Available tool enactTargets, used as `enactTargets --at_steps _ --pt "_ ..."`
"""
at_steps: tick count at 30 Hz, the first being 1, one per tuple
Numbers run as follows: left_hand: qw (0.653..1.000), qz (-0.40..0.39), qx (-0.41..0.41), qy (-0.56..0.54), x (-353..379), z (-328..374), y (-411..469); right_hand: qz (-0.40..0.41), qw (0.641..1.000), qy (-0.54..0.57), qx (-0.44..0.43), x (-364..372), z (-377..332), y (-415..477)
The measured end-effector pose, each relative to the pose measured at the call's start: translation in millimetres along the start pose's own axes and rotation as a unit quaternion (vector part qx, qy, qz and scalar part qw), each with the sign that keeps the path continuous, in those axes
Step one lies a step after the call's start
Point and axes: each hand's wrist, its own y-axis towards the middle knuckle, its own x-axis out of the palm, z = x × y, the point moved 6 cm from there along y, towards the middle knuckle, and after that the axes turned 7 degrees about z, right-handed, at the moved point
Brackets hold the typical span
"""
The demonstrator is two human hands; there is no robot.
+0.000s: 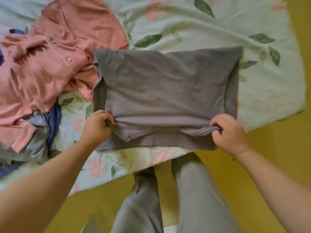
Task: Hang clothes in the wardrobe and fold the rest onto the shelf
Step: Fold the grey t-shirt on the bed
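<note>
A grey garment point(166, 91) lies flat and partly folded on the floral bedsheet point(202, 26), its near edge doubled over. My left hand point(97, 125) grips the near left corner of that fold. My right hand point(227, 132) grips the near right corner, fingers curled around bunched fabric. Both hands hold the edge just above the bed's near side. A pink button-up shirt point(50, 61) lies crumpled to the left, touching the grey garment's left side.
Blue and light grey clothes point(48, 121) are piled under the pink shirt at the left. My legs in grey trousers point(168, 199) stand on a yellow floor point(277, 148) below the bed edge.
</note>
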Motion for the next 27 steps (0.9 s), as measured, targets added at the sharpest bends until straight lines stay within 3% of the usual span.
enactTargets --at_steps 3,6,9,11,15,17,20,23,26,27 --pt "0.999 0.030 -0.020 -0.030 -3.0 -0.1 -8.1 0.043 0.999 -0.002 0.032 -0.6 2.7 -4.8" --pt "0.984 0.042 -0.140 -0.105 -8.7 -11.9 -18.0 0.062 0.997 -0.004 0.054 -4.7 -1.6 -7.4" --pt "0.945 0.030 -0.227 -0.233 -8.9 -21.9 -22.4 0.074 0.997 -0.025 0.024 -10.2 -8.0 -9.1" --pt "0.945 0.012 -0.221 -0.240 -8.6 -23.5 -22.6 0.068 0.997 -0.046 -0.007 -11.0 -10.2 -9.4" --pt "0.999 -0.020 0.011 -0.041 1.9 -16.0 -22.4 -0.031 0.989 -0.105 -0.100 8.3 -5.5 -18.4" --pt "0.993 -0.044 0.107 0.025 15.7 -14.0 -27.2 -0.110 0.973 -0.155 -0.130 23.0 1.9 -27.4" --pt "0.969 -0.090 0.152 0.174 31.7 -7.2 -29.1 -0.153 0.958 -0.190 -0.151 29.5 6.0 -32.5" --pt "0.903 -0.155 0.120 0.382 30.2 16.2 -25.3 -0.102 0.972 -0.177 -0.120 20.4 -1.1 -26.9" --pt "0.844 -0.244 0.046 0.476 16.4 66.1 -12.8 0.054 0.992 -0.104 0.051 -4.8 7.6 -17.4" --pt "0.845 -0.253 0.040 0.469 10.8 90.4 -5.5 0.099 0.985 -0.081 0.119 -12.3 14.8 -16.7"
